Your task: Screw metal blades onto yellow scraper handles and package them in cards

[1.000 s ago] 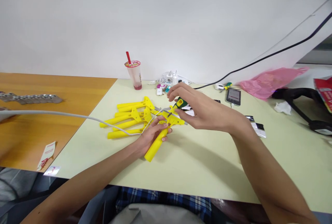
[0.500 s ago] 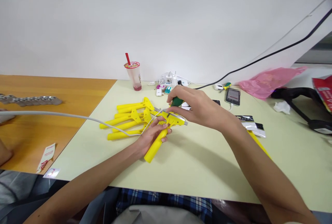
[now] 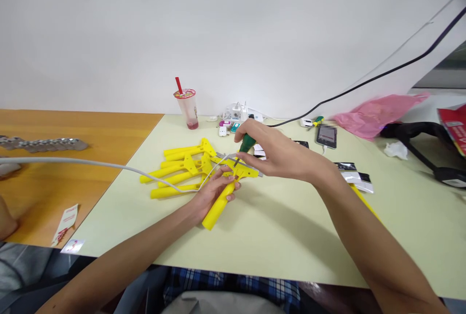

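Note:
My left hand (image 3: 213, 192) is closed round a yellow scraper (image 3: 218, 207) with a wide head and a metal blade edge, its handle slanting toward me. My right hand (image 3: 276, 149) grips a green-handled screwdriver (image 3: 248, 143) from above. The screwdriver's thin shaft points down onto the scraper's head, and its tip seems to touch there. Left of my hands, several more yellow scrapers (image 3: 174, 174) lie in a loose pile. A white cable (image 3: 145, 173) runs across them and past my left hand.
At the wall stand a cup with a red straw (image 3: 189, 110) and a power strip with plugs (image 3: 236, 112). To the right lie a phone (image 3: 326, 136), small packets (image 3: 349, 173), a pink bag (image 3: 378, 117) and a black strap-like object (image 3: 415, 144). Another person's arm (image 3: 6, 219) shows at left.
The screwdriver has tilted a little in my right hand, so more of its handle and shaft shows. My left hand and the scraper have barely moved.

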Demonstrator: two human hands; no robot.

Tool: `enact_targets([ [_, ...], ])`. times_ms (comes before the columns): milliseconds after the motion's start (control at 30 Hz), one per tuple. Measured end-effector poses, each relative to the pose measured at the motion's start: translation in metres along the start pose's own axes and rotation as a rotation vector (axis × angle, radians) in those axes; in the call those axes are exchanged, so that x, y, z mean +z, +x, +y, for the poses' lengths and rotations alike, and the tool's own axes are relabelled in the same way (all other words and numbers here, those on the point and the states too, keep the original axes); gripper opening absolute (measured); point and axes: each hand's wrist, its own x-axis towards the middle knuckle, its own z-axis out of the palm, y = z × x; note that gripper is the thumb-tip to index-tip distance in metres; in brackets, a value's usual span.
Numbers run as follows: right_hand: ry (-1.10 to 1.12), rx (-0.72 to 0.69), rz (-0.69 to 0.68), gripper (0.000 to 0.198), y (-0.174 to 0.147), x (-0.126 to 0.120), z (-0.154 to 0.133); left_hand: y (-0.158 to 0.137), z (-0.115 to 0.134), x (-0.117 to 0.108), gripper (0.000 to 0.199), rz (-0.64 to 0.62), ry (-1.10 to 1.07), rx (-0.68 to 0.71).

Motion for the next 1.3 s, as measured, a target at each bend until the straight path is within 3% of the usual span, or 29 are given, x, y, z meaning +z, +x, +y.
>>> enact_targets([
  [233,-0.045,0.005,0.042,0.015,0.0012,0.0002,0.0003,-0.0016,0.0012,0.0003,0.054,-0.017,-0.001,0.002],
  [500,0.045,-0.031,-0.013,0.007,0.0022,0.0026,0.0027,-0.0008,0.0014,-0.0001,0.056,0.014,-0.016,-0.007],
  [633,-0.048,0.014,0.043,0.017,0.0025,0.0037,0.0022,-0.0013,0.0010,0.0005,0.055,-0.004,-0.001,-0.010],
  [833,0.069,0.008,-0.027,0.018,0.0008,0.0051,0.0054,0.0017,0.0015,-0.0017,0.056,0.022,-0.039,-0.013],
  [900,0.038,-0.007,0.007,0.011,0.0025,0.0072,0.0058,0.0015,0.0018,-0.0016,0.054,0.015,-0.045,-0.008],
  [1033,-0.062,-0.003,0.016,0.017,0.0037,0.0073,0.0025,0.0003,0.0004,-0.0003,0.052,-0.003,-0.020,-0.023],
  [1167,0.056,0.000,-0.046,0.018,0.0013,0.0038,0.0012,0.0006,0.0002,-0.0008,0.053,0.013,-0.031,-0.022],
  [1300,0.087,0.004,0.011,0.012,0.0033,0.0050,0.0041,-0.0001,0.0019,-0.0005,0.052,-0.002,-0.018,0.013],
])
